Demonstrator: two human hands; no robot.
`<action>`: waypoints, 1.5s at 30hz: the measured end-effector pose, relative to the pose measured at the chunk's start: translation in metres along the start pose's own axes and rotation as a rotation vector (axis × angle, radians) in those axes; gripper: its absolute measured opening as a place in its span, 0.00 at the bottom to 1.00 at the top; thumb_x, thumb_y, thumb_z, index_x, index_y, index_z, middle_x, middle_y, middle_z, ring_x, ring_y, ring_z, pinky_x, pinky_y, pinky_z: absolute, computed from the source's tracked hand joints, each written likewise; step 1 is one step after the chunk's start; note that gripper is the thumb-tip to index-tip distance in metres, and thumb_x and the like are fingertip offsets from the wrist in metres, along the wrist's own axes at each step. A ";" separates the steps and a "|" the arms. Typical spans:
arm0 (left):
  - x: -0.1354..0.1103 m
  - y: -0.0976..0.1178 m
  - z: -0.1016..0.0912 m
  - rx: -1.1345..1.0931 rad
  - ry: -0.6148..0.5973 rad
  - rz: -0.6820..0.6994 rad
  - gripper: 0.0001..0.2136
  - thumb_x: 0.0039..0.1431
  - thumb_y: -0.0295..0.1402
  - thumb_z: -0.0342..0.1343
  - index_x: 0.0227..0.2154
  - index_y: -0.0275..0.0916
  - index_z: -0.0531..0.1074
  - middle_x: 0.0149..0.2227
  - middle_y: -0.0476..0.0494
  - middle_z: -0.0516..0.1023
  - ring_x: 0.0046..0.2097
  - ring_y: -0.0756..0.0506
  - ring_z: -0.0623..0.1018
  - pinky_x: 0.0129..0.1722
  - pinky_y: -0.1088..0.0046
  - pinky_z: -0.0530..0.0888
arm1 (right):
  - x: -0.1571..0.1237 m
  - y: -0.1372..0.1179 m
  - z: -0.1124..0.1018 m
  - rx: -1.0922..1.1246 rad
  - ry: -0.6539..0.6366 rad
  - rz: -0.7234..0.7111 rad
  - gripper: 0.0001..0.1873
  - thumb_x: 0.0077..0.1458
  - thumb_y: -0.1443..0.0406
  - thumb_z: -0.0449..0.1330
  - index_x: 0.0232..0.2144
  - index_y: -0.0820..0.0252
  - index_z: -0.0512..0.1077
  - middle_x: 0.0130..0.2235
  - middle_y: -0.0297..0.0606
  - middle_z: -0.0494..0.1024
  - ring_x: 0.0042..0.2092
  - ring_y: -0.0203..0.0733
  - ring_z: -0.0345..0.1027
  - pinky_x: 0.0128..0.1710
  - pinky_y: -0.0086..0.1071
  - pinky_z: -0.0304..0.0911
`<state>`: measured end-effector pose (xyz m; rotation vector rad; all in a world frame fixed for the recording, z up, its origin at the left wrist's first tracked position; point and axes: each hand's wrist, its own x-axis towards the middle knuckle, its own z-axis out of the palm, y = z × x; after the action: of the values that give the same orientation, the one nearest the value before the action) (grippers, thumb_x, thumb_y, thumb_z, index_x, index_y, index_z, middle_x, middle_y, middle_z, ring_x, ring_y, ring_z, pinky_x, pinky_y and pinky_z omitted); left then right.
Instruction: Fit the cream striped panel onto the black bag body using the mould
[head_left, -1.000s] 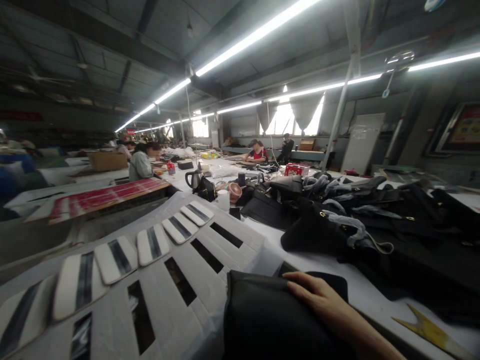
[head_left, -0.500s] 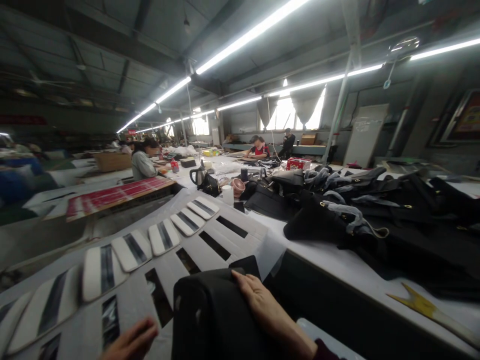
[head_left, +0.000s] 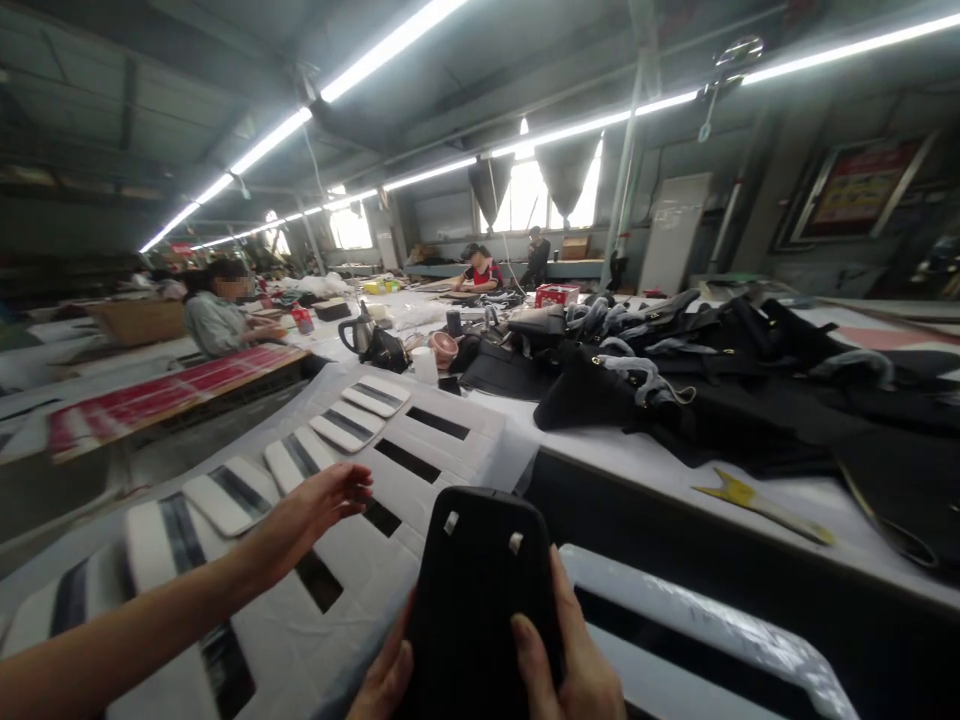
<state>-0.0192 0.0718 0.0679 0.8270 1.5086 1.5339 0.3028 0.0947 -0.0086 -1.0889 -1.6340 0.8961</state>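
My right hand (head_left: pixel 574 665) grips a black bag (head_left: pixel 480 590) from below at the bottom centre. Its thumb lies on the face turned to me, and fingertips show at the bag's left edge. That face carries two small pale studs. My left hand (head_left: pixel 322 505) reaches out from the lower left, fingers apart and holding nothing. It hovers over a white sheet with dark slots (head_left: pixel 442 450), close to a row of white pads with dark stripes (head_left: pixel 341 427).
A heap of black bags (head_left: pixel 712 400) covers the table at the right, with a yellow cut piece (head_left: pixel 750 497) near its front edge. A pale rail (head_left: pixel 675 620) runs below. Behind are a kettle (head_left: pixel 358 335), a red-topped bench (head_left: pixel 150 395) and seated people (head_left: pixel 217 320).
My left arm has stretched forward from the bottom edge over the white pads. The black bag has been tipped up, showing its studded face, and my right hand has shifted to grip it from below.
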 end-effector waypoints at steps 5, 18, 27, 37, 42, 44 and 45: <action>-0.027 -0.063 -0.015 0.009 0.100 -0.144 0.17 0.52 0.48 0.62 0.31 0.36 0.78 0.34 0.42 0.79 0.40 0.40 0.77 0.37 0.68 0.74 | 0.049 -0.026 -0.005 0.130 -0.124 -0.086 0.31 0.65 0.54 0.50 0.64 0.63 0.60 0.62 0.43 0.67 0.63 0.49 0.60 0.63 0.40 0.59; -0.086 -0.092 0.148 -0.029 0.398 0.115 0.24 0.52 0.51 0.63 0.46 0.40 0.76 0.41 0.46 0.79 0.47 0.39 0.76 0.45 0.71 0.73 | 0.055 -0.019 -0.008 0.183 -0.120 0.068 0.20 0.60 0.55 0.56 0.51 0.56 0.74 0.47 0.40 0.79 0.48 0.49 0.73 0.49 0.37 0.67; -0.067 -0.097 0.139 0.135 0.337 0.210 0.18 0.58 0.50 0.58 0.34 0.38 0.79 0.30 0.47 0.72 0.36 0.44 0.72 0.37 0.72 0.70 | 0.069 -0.014 -0.007 0.334 -0.153 0.197 0.25 0.56 0.47 0.59 0.38 0.63 0.77 0.36 0.43 0.81 0.36 0.48 0.74 0.34 0.33 0.67; -0.074 -0.047 0.091 0.036 0.186 0.140 0.11 0.51 0.47 0.63 0.24 0.45 0.79 0.25 0.42 0.74 0.34 0.39 0.76 0.34 0.66 0.73 | 0.089 0.015 -0.010 0.404 -0.178 0.414 0.31 0.42 0.45 0.69 0.40 0.62 0.75 0.31 0.40 0.81 0.32 0.48 0.75 0.30 0.31 0.69; -0.055 -0.046 0.026 0.028 -0.051 0.012 0.13 0.54 0.47 0.62 0.36 0.45 0.80 0.36 0.41 0.78 0.39 0.39 0.76 0.37 0.67 0.73 | 0.087 0.014 -0.013 0.381 -0.140 0.426 0.32 0.39 0.46 0.70 0.40 0.63 0.76 0.30 0.39 0.81 0.31 0.47 0.75 0.28 0.30 0.70; -0.042 -0.044 0.034 0.046 -0.105 0.037 0.13 0.57 0.46 0.59 0.40 0.46 0.80 0.42 0.42 0.78 0.45 0.39 0.75 0.42 0.68 0.73 | 0.086 0.019 -0.014 0.355 -0.107 0.410 0.32 0.40 0.47 0.70 0.41 0.63 0.76 0.30 0.38 0.81 0.31 0.47 0.75 0.28 0.29 0.70; -0.037 -0.042 0.042 0.049 -0.129 0.045 0.13 0.58 0.46 0.59 0.41 0.46 0.80 0.44 0.42 0.78 0.47 0.39 0.74 0.44 0.68 0.72 | 0.085 0.022 -0.015 0.343 -0.101 0.405 0.32 0.40 0.47 0.70 0.42 0.63 0.76 0.31 0.38 0.81 0.31 0.47 0.76 0.28 0.29 0.70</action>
<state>0.0391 0.0565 0.0322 0.9759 1.4463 1.4521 0.3089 0.1831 0.0018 -1.1611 -1.2904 1.4571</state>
